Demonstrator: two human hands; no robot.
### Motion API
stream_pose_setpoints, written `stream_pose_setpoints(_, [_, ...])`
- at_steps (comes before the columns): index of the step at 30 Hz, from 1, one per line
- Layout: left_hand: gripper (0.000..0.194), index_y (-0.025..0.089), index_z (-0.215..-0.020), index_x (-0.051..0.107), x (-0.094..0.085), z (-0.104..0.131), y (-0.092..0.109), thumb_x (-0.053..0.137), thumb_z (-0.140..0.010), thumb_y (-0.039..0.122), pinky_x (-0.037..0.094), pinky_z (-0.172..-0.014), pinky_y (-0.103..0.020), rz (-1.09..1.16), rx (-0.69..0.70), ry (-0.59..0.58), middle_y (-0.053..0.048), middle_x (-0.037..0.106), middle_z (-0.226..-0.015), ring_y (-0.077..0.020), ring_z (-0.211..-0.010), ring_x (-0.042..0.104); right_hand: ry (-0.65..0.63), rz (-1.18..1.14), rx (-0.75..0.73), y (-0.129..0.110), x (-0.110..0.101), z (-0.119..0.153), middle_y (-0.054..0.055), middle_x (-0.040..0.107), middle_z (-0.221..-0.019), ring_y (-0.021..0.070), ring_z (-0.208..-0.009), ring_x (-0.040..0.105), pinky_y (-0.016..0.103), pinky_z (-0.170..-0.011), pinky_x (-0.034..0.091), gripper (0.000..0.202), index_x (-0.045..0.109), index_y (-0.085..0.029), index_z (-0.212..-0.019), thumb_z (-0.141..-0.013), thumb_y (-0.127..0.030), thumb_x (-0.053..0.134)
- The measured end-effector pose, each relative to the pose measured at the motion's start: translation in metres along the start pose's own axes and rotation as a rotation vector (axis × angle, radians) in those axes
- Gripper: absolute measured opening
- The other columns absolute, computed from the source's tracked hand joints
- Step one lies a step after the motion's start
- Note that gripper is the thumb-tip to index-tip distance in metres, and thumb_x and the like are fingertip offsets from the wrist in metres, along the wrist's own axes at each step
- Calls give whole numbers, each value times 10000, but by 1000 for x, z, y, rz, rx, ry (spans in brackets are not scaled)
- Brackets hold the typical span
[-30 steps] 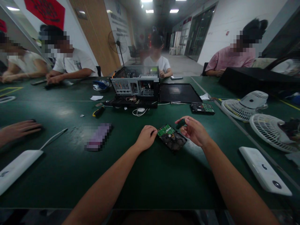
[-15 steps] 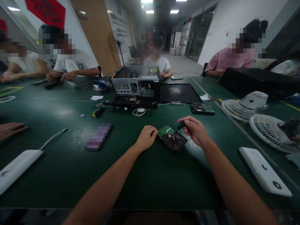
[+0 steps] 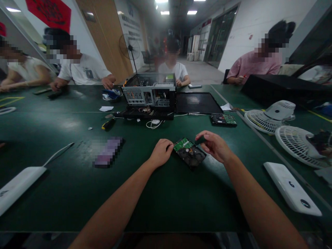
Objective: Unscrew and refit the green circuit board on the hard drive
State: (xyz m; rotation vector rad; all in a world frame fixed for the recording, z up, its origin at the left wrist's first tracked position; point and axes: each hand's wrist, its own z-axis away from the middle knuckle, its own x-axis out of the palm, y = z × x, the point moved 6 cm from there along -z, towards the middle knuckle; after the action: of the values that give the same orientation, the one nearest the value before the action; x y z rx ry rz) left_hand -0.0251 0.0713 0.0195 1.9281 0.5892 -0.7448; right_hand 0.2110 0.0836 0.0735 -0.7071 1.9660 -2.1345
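A hard drive [image 3: 192,157] lies tilted in front of me, its green circuit board and dark metal casing facing up. My left hand [image 3: 161,152] rests on the table at its left corner, thumb and fingers closed on that edge. On the drive's right side is my right hand [image 3: 215,146], fingers curled around a small dark piece [image 3: 200,140] held just above the drive's upper right edge. What kind of piece it is I cannot make out. Farther off, a second hard drive [image 3: 223,120] lies on the table.
An opened computer case [image 3: 149,95] stands ahead, beside a black side panel [image 3: 198,103]. A yellow-black screwdriver [image 3: 108,123] and a phone [image 3: 109,152] lie left. White fan parts [image 3: 298,145] and a white power bank [image 3: 293,188] are right. Several people sit around the table.
My right hand's fingers have curled in slightly; my left hand and the drive stay put. Another person's hand at the far left has almost left view. A person across has reached toward a blue bundle.
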Motion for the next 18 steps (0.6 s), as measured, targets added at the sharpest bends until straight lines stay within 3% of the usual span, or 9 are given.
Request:
stream_pose_setpoints(5, [167, 210, -986, 705, 0, 0, 1, 540, -1000, 224, 491, -954, -428, -2, 4, -4, -67, 705, -1024, -257, -1034, 611, -8, -88, 16, 0, 3, -1, 70, 722, -1069, 60, -475, 418, 214, -371, 155, 193, 669, -215, -975, -892, -379, 611])
stream_pose_setpoints(8, [165, 209, -976, 703, 1, 0, 0, 540, -1001, 224, 490, -959, -424, -3, 5, -1, -65, 706, -1027, -254, -1038, 611, 12, -110, 15, -2, 6, -1, 71, 719, -1041, 81, -504, 460, 211, -374, 181, 213, 639, -224, -985, -900, -418, 611])
stream_pose_setpoints(13, [155, 212, -976, 701, 2, 0, -1, 547, -994, 214, 480, -973, -420, -4, 13, 4, -63, 712, -1030, -256, -1043, 611, 30, -45, -6, -5, 7, 0, 64, 709, -1049, 77, -524, 420, 221, -396, 195, 347, 662, -253, -1195, -904, -443, 660])
stream_pose_setpoints(18, [161, 212, -987, 703, 0, 0, 1, 542, -992, 209, 484, -965, -417, -5, 10, 2, -65, 712, -1032, -258, -1047, 611, 102, 24, -70, -7, -1, -1, 51, 698, -972, 69, -576, 395, 224, -450, 251, 253, 726, -205, -1011, -834, -377, 780])
